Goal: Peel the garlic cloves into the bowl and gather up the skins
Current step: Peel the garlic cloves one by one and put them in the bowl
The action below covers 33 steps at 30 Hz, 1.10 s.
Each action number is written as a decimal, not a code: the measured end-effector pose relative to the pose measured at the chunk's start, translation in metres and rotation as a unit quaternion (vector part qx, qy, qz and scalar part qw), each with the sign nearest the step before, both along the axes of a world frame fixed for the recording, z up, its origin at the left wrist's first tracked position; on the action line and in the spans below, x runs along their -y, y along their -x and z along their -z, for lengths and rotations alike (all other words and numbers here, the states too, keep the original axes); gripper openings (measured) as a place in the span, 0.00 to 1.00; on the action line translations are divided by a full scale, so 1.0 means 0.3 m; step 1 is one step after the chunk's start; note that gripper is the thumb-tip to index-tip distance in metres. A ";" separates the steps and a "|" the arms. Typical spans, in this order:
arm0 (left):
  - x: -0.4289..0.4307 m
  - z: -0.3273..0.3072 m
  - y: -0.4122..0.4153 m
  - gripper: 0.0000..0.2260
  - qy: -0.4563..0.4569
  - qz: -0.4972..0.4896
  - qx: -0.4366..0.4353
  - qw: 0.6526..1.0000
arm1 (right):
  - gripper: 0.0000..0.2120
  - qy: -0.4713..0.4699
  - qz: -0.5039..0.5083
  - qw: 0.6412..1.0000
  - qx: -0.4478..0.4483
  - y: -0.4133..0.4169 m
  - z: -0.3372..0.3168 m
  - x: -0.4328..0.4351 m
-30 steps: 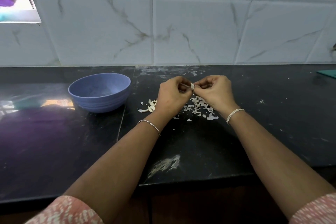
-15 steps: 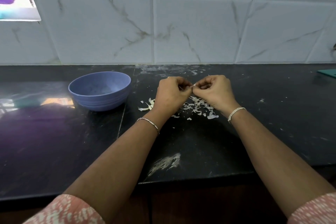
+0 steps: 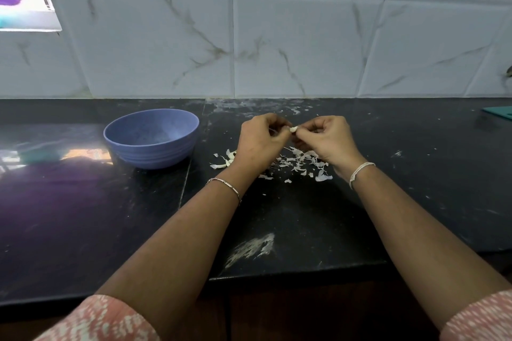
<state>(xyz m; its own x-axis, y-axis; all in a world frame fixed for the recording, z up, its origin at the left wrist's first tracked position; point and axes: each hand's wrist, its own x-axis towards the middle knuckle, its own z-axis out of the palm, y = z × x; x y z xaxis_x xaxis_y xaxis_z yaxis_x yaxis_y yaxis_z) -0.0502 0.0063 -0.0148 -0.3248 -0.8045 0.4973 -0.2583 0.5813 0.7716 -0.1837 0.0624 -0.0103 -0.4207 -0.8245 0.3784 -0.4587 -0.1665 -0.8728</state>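
The person's left hand (image 3: 260,144) and right hand (image 3: 329,141) meet above a black stone desk (image 3: 83,216), both with curled fingers (image 3: 310,127) pinching one small pale garlic clove (image 3: 293,129) between their tips, held in the air above the scraps. Under and just beside the hands lies a loose scatter of white skins (image 3: 302,163), with a few larger curled pieces to the left of the left wrist. A blue-violet ribbed bowl (image 3: 155,155) stands upright on the desk to the left, near the skins but apart from them; what it holds cannot be told. The desk is glossy and dusty, with a white smear (image 3: 252,248) near its front edge and pale specks along the back. Behind it rises a wall of white marble-veined tiles (image 3: 277,36). A bright window (image 3: 25,14) shows at upper left, and a teal flat object (image 3: 498,112) sits at the far right edge. A thin metal bracelet (image 3: 225,187) circles the left wrist, a white thread band (image 3: 360,170) the right.
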 end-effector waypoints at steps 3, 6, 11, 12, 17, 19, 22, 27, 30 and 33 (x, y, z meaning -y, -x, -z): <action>-0.001 0.004 0.001 0.03 0.015 0.000 0.015 1.000 | 0.02 0.018 0.013 0.999 -0.034 0.002 0.003 0.004; -0.001 0.006 0.001 0.03 0.036 -0.002 0.041 0.999 | 0.03 0.029 0.016 0.995 -0.095 0.008 0.003 0.005; -0.005 0.004 0.002 0.04 0.025 -0.014 0.023 0.999 | 0.03 0.037 0.033 0.990 -0.134 0.008 0.006 0.009; -0.005 0.004 0.002 0.04 0.020 -0.017 0.016 1.000 | 0.04 0.038 0.032 0.990 -0.134 0.008 0.008 0.011; 0.002 0.002 0.000 0.02 0.010 -0.021 0.003 1.000 | 0.04 0.043 0.039 0.987 -0.153 0.002 0.011 0.015; 0.000 0.000 0.000 0.03 0.019 -0.028 0.008 0.999 | 0.04 0.048 0.057 0.981 -0.178 0.001 0.010 0.015; -0.003 -0.005 -0.002 0.03 0.030 -0.038 0.011 0.999 | 0.03 0.043 0.072 0.972 -0.220 0.002 0.011 0.014; -0.007 -0.010 -0.009 0.04 0.049 -0.046 0.031 0.997 | 0.04 0.043 0.073 0.969 -0.230 0.000 0.012 0.017; -0.006 -0.008 -0.010 0.04 0.055 -0.046 0.038 0.997 | 0.05 0.047 0.062 0.974 -0.214 0.003 0.011 0.021; -0.007 -0.005 -0.009 0.04 0.070 -0.043 0.058 0.995 | 0.04 0.045 0.062 0.972 -0.222 0.004 0.013 0.022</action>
